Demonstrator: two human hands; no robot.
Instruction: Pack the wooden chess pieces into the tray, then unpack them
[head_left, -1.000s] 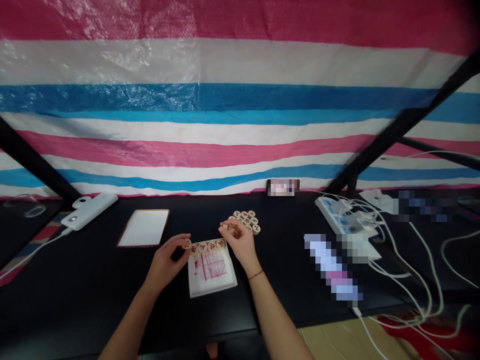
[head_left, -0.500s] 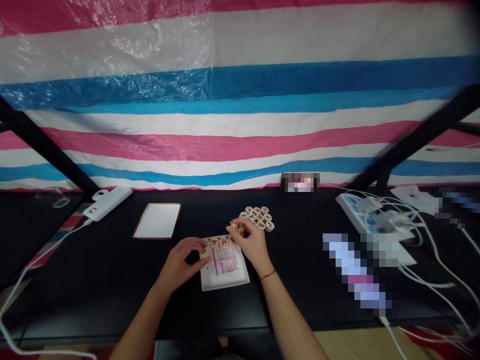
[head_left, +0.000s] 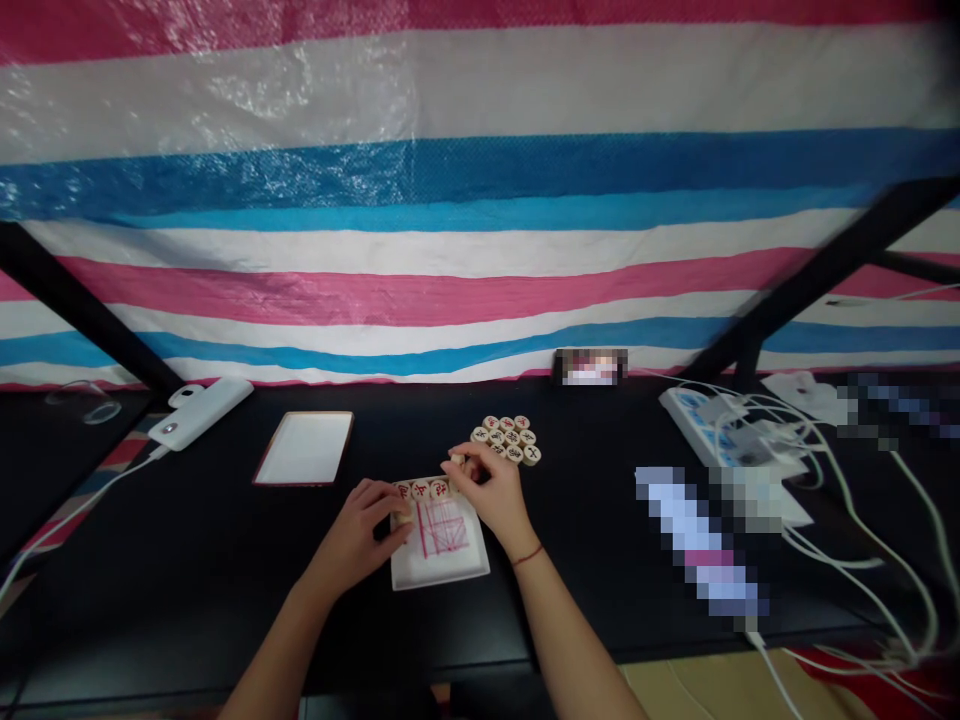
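A shallow white box [head_left: 442,568] with pink lines drawn on its floor lies in front of me. Along its far edge sits a row of Chinese chess pieces [head_left: 420,490] with red characters. My left hand [head_left: 356,530] is at the box's left side, thumb and fingers closed on a pale piece, mostly covered by the fingers. Over the far right corner, my right hand [head_left: 491,490] pinches another Chinese chess piece [head_left: 457,460]; its face is not readable. Just beyond that hand stands a cluster of several more pieces [head_left: 511,437], red and black, partly hidden by it.
A white box lid [head_left: 306,447] lies at the left on the black table [head_left: 187,570]. Farther left is a white device [head_left: 199,415] with a cable. At the right are a power strip [head_left: 697,425], tangled white cables and a blurred-out item [head_left: 701,545]. A striped sheet [head_left: 450,300] hangs behind.
The whole view has shifted slightly. My right hand still pinches its piece near the far right corner, and my left hand remains at the box's left side with little visible movement.
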